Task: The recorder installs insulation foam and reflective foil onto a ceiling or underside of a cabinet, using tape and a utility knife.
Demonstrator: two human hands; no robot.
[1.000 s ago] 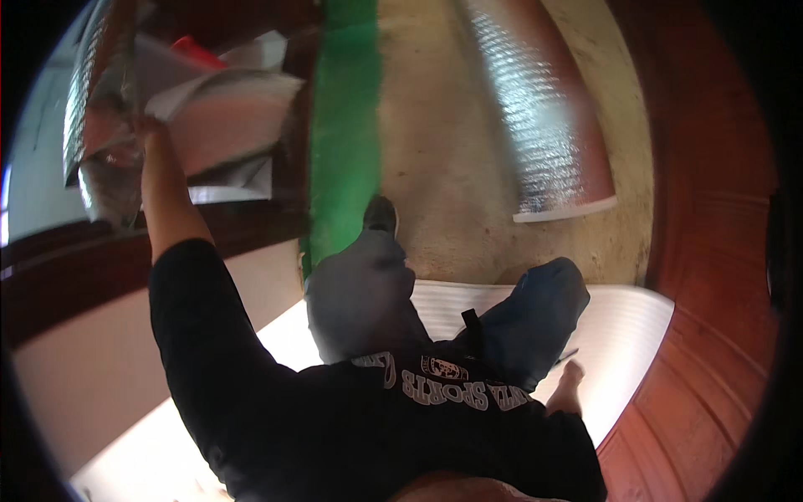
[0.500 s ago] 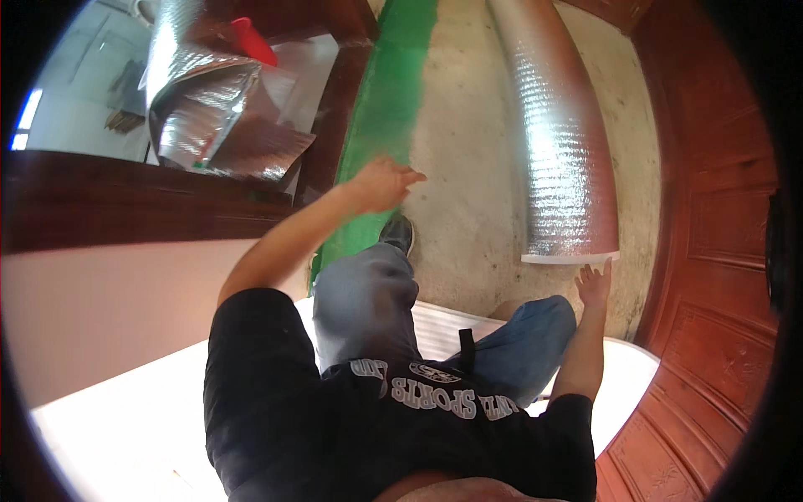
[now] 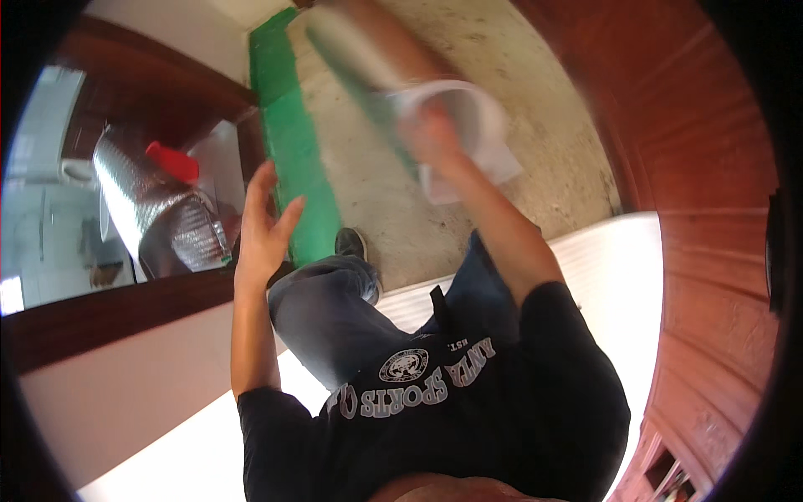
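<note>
A large roll of silver foil insulation (image 3: 376,42) lies aslant at the top middle of the head view, smeared by motion. Its open near end shows a white inner face and a loose white flap (image 3: 481,177). My right hand (image 3: 435,138) is at the rim of that end and appears to grip it, though blur hides the fingers. To the left, my left hand (image 3: 266,230) is raised with thumb and fingers apart, holding nothing, near the green floor strip (image 3: 305,163).
Behind the dark wooden frame (image 3: 125,322) on the left is more crumpled silver foil (image 3: 150,197) with a red object (image 3: 174,163). A carved reddish-brown wooden door (image 3: 711,284) stands on the right. My shoe (image 3: 351,244) rests on the bare concrete floor (image 3: 393,217).
My right hand has moved up to the roll's near end, and the roll has swung left, its end now tilted open toward me. My left hand has drawn back left. The view has turned.
</note>
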